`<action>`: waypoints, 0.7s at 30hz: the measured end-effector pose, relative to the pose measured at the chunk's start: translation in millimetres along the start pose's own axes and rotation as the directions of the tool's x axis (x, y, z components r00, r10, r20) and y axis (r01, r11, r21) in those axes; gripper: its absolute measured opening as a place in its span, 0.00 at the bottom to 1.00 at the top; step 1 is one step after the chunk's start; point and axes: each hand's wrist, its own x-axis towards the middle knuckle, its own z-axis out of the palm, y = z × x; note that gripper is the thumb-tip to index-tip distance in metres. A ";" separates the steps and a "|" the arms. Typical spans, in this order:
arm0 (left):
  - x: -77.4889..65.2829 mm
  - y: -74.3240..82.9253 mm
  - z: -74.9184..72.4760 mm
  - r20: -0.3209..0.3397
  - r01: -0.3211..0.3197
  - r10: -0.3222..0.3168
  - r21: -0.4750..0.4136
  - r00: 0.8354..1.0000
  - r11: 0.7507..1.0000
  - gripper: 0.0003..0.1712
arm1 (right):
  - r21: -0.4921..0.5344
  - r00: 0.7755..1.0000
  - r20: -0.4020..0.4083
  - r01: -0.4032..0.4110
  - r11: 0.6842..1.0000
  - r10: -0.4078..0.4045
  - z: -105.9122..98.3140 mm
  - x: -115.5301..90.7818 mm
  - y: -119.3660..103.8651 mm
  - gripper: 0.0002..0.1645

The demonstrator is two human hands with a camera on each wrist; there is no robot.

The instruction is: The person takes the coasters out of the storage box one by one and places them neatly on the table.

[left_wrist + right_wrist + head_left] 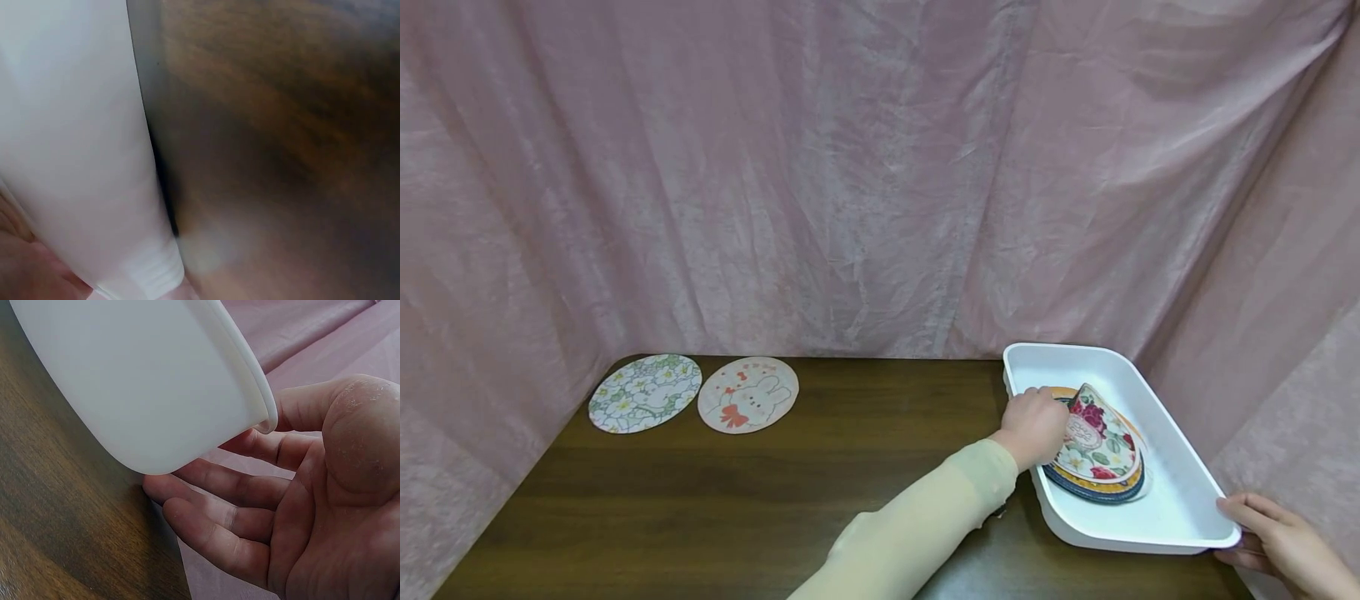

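Observation:
A white tray (1180, 492) stands at the table's right side with a stack of round mats in it. On top lies a rose-patterned round mat (1101, 437), its edge bent up beside my left hand (1036, 423), which reaches over the tray's left wall and pinches that mat. Under it show the rims of an orange mat and a dark blue mat (1101, 497). My right hand (1273, 533) holds the tray's near right corner, thumb at the rim; the right wrist view shows the fingers (219, 544) below and beside the tray wall. My left fingertips are hidden in the head view.
A green floral round mat (646, 393) and a pink bunny round mat (748, 395) lie flat, side by side, at the far left of the brown wooden table (715, 508). Pink curtains (850, 183) hang behind and along both sides.

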 end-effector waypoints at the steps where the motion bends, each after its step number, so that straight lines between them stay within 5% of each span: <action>1: -0.3 -0.5 -0.3 -0.003 0.000 0.000 -0.004 1.000 1.000 0.05 | 0.000 1.000 0.003 0.004 1.000 -0.004 -0.3 0.1 -0.2 0.22; 21: -3.6 1.2 -1.1 -0.068 0.017 -0.020 -0.042 0.998 0.999 0.05 | -0.012 0.996 0.019 -0.082 0.997 0.082 -1.2 2.7 -4.9 0.24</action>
